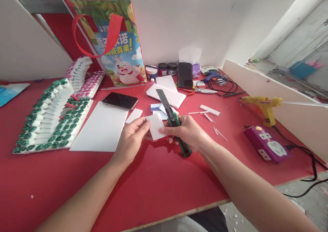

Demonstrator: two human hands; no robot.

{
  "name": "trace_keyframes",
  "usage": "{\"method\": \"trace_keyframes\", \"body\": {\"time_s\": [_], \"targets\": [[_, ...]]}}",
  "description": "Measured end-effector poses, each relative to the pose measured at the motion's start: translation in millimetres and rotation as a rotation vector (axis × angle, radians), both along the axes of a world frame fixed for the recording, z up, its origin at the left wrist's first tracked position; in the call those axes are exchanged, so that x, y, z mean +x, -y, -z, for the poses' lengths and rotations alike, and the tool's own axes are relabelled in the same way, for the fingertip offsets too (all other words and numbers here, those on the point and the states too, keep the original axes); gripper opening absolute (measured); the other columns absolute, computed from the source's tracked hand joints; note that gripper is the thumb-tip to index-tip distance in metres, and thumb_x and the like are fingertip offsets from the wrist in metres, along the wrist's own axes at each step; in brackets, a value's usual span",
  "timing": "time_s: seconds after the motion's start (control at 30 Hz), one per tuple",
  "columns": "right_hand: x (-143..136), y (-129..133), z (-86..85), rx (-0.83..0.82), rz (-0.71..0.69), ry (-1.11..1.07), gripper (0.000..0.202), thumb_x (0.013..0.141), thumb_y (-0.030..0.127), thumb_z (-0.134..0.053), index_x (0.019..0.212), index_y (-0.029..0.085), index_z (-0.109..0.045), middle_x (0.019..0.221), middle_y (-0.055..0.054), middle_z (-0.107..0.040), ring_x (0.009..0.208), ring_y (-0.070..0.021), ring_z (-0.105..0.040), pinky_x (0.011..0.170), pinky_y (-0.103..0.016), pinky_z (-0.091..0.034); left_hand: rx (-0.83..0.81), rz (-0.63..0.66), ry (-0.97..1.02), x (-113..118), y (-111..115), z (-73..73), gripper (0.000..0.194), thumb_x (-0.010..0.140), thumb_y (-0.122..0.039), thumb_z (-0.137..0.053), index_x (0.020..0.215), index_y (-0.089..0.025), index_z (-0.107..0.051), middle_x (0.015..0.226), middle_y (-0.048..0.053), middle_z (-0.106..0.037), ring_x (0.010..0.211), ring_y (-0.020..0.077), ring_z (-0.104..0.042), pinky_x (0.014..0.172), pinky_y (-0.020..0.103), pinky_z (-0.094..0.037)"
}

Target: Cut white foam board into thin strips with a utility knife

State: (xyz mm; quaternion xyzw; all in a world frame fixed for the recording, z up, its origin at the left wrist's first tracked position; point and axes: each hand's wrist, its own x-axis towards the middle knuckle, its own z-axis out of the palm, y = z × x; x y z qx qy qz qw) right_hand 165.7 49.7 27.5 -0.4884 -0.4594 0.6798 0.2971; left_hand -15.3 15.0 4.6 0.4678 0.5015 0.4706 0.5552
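My left hand (133,136) pinches the left edge of a small white board piece (155,126) with rounded corners. My right hand (187,131) grips a green and black utility knife (182,141), its blade (164,102) out and pointing away from me. The right thumb also presses on the right edge of the white piece. Just beyond the hands lie a blue and white card (156,107) and white board sheets (166,94). Thin white offcuts (209,110) are scattered to the right of the knife.
Left stand a large white sheet (98,132), a phone (120,100) and a green-dotted white model (55,122). A printed bag (123,50) rises behind. Scissors (205,90) and paint jars (167,68) sit at the back; a yellow glue gun (265,108) and purple power strip (268,144) are right.
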Motion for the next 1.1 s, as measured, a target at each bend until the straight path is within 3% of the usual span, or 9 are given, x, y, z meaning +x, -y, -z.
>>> {"method": "trace_keyframes", "body": {"time_s": [0.13, 0.27, 0.37, 0.5, 0.73, 0.9, 1.1], "targets": [[-1, 1, 0.9, -0.005, -0.006, -0.004, 0.039, 0.052, 0.029, -0.092, 0.064, 0.016, -0.057, 0.042, 0.005, -0.053, 0.038, -0.0060, -0.045, 0.037, -0.017, -0.036, -0.020, 0.015, 0.000, 4, 3, -3.0, 0.030, 0.089, -0.047, -0.062, 0.097, -0.018, -0.069, 0.077, 0.001, -0.065, 0.070, 0.0153, -0.061, 0.063, 0.025, -0.054], [5, -4, -1.4, -0.052, 0.074, -0.025, 0.030, 0.066, 0.031, -0.085, 0.071, 0.014, -0.061, 0.047, 0.001, -0.060, 0.036, -0.0065, -0.048, 0.036, -0.017, -0.038, -0.041, -0.107, 0.088, 0, -1, -3.5, 0.035, 0.082, -0.046, -0.070, 0.101, -0.016, -0.069, 0.085, 0.005, -0.070, 0.074, 0.0199, -0.067, 0.059, 0.028, -0.058], [11, -9, -6.3, -0.067, 0.200, -0.084, 0.018, 0.073, 0.022, -0.080, 0.077, 0.013, -0.065, 0.059, -0.003, -0.068, 0.043, -0.0094, -0.058, 0.041, -0.018, -0.048, -0.065, -0.223, 0.124, -6, -6, -2.2, 0.034, 0.079, -0.043, -0.074, 0.096, -0.014, -0.069, 0.079, 0.004, -0.070, 0.070, 0.0206, -0.069, 0.060, 0.032, -0.060], [15, -14, -9.9, -0.103, 0.307, -0.182, 0.012, 0.073, 0.010, -0.075, 0.076, 0.014, -0.064, 0.069, -0.005, -0.070, 0.062, -0.0176, -0.071, 0.047, -0.022, -0.056, -0.113, -0.223, 0.186, -11, -11, 0.8, 0.035, 0.079, -0.038, -0.075, 0.103, -0.015, -0.068, 0.085, 0.005, -0.072, 0.075, 0.0196, -0.070, 0.062, 0.030, -0.061], [17, -16, -1.3, -0.159, 0.229, -0.233, 0.013, 0.070, 0.005, -0.075, 0.079, 0.012, -0.067, 0.068, -0.006, -0.070, 0.067, -0.0175, -0.071, 0.049, -0.021, -0.059, -0.161, -0.105, 0.268, -11, -12, 4.0, 0.032, 0.081, -0.041, -0.074, 0.101, -0.017, -0.069, 0.091, 0.005, -0.071, 0.074, 0.0155, -0.066, 0.062, 0.029, -0.062], [9, -10, 0.1, -0.180, 0.116, -0.183, 0.014, 0.070, 0.007, -0.076, 0.080, 0.012, -0.068, 0.066, -0.004, -0.069, 0.055, -0.0135, -0.067, 0.049, -0.022, -0.059, -0.121, -0.017, 0.203, -8, -11, -0.1, 0.038, 0.080, -0.044, -0.075, 0.105, -0.016, -0.068, 0.088, 0.005, -0.069, 0.074, 0.0152, -0.064, 0.055, 0.021, -0.057], [3, -6, 1.0, -0.173, 0.001, -0.107, 0.011, 0.071, 0.012, -0.077, 0.077, 0.012, -0.068, 0.058, -0.003, -0.066, 0.052, -0.0127, -0.063, 0.042, -0.019, -0.053, -0.095, -0.081, 0.131, -7, -9, 2.1, 0.043, 0.074, -0.038, -0.081, 0.108, -0.016, -0.068, 0.098, 0.006, -0.071, 0.074, 0.0142, -0.064, 0.054, 0.020, -0.055]]}}
